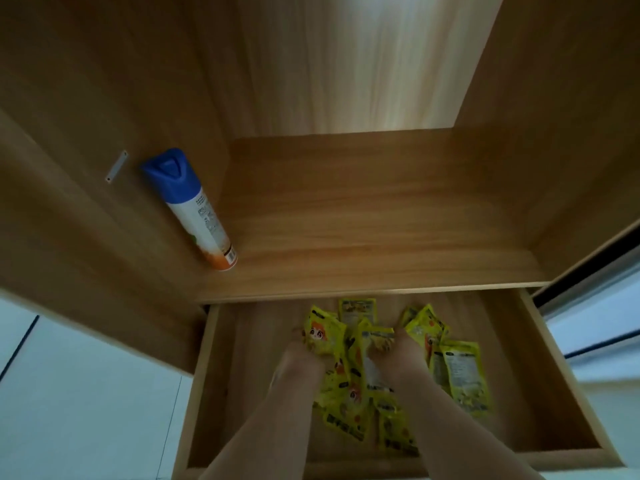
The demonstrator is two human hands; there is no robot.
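Several yellow snack packets (460, 372) lie in a loose pile inside an open wooden drawer (221, 375). Both my forearms reach down into the pile. My left hand (299, 351) grips a yellow packet with an orange cartoon face (323, 332) at the pile's left side. My right hand (403, 348) sits in the middle of the pile, and its fingers hold packets (379, 337) that cover its fingertips. Both hands are motion-blurred.
Above the drawer is a wooden shelf (381, 220) inside a cabinet. A white spray can with a blue cap (194, 209) stands at the shelf's left, near the cabinet's side wall. Pale floor shows to the left, and a window frame to the right.
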